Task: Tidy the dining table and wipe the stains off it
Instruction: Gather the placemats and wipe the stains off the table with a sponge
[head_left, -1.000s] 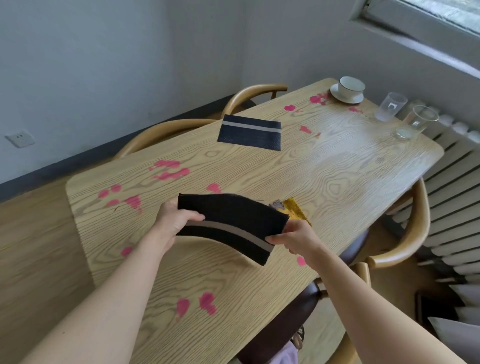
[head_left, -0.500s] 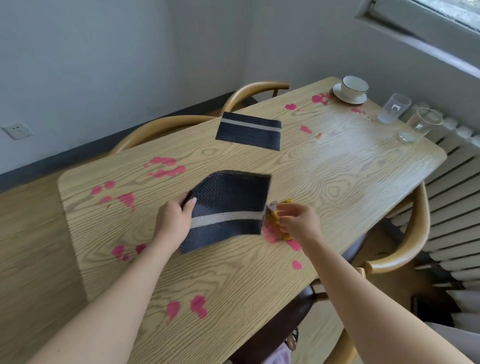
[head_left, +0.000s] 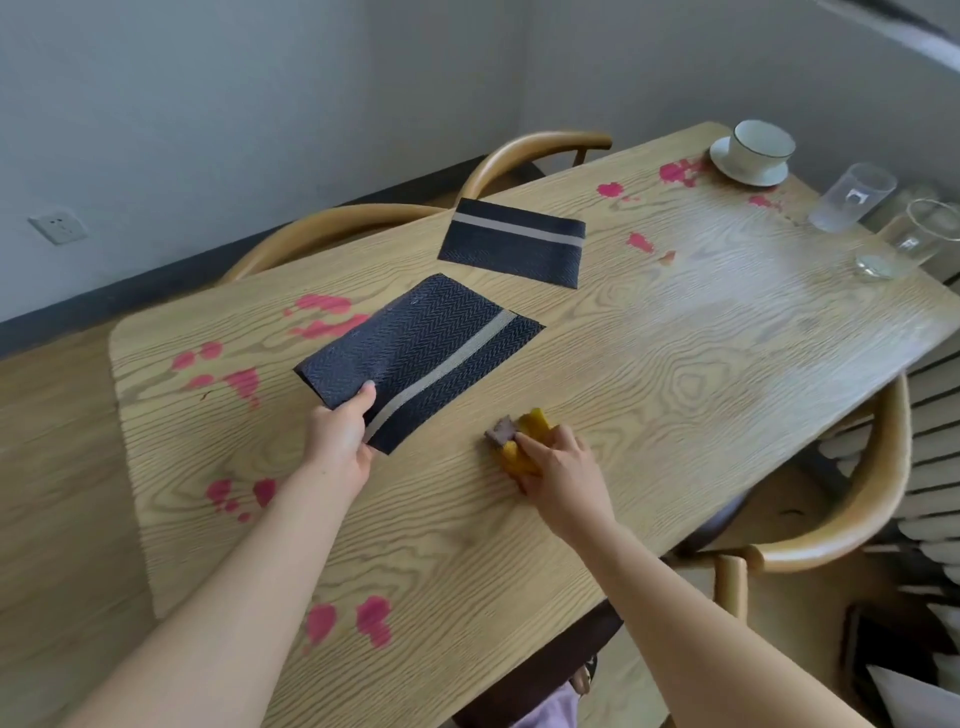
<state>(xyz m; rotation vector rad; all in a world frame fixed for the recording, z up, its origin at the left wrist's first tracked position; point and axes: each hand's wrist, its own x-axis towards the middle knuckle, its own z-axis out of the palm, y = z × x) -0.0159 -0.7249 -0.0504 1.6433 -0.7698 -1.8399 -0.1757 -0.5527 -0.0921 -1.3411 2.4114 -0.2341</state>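
The dining table fills the middle of our view, a long slab of pale wood with bold looping grain, rounded corners and a dull sheen. Pink stains lie in blotchy clusters across it: several near the table's left end, a pair at its near edge, and smaller ones towards its far right corner. Above the table's middle our left hand pinches a dark woven placemat at its near corner, thumb on top; the mat is rectangular, herringbone-textured, with one grey stripe, and we cannot tell whether its far end touches the wood. Our right hand is curled over a yellow sponge with a brownish scouring face, pressing it onto the table near the table's front edge. A second placemat of the same weave lies flat by the table's far edge. At the table's far right corner a white cup with a thin dark rim stands on a white saucer; what it holds is hidden from us. Beside it, along the table's right end, are two clear glasses, whose contents we cannot make out. Curved bentwood chairs are tucked in round the table.
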